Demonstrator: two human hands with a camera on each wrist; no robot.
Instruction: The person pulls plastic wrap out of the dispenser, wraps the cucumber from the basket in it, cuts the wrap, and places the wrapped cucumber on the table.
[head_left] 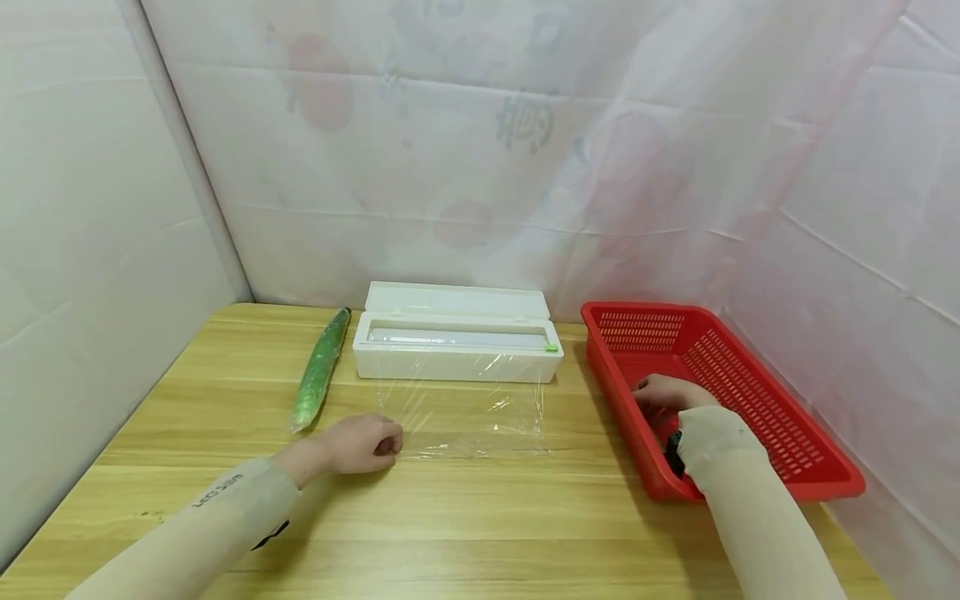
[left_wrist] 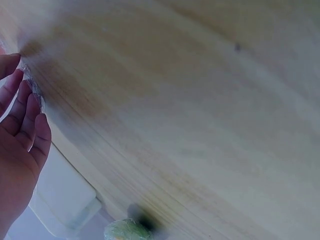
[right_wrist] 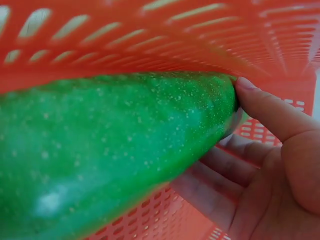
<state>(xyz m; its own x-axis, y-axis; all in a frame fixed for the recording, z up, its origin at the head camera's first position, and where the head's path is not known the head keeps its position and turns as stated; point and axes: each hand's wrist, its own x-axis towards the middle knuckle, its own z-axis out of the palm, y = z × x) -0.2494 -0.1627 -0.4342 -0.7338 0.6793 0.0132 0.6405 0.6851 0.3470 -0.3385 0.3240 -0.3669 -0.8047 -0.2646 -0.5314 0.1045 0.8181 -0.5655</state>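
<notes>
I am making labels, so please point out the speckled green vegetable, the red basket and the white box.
Speckled green vegetable point(right_wrist: 115, 145): right wrist view, middle of its side.
Red basket point(head_left: 621, 396): head view, its left wall.
White box point(head_left: 457, 367): head view, its front wall.

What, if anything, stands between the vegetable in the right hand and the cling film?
The left wall of the red basket does. Nothing else visible separates the green vegetable from the cling film.
</notes>
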